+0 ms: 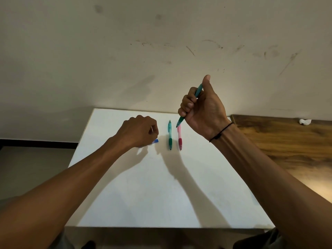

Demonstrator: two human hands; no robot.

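White table against a scuffed wall. Right hand raised above it, fist closed round a teal pen, tip down, over the red pen lying flat beside a green pen. Left hand on the table, fingers curled round a blue object, only its end showing.

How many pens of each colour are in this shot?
Green pens: 2, the held green pen in the right hand and the lying green pen on the table.
Red pens: 1, the red pen beside it.
Blue pens: 1, the blue pen, mostly hidden under the left hand.
Total: 4
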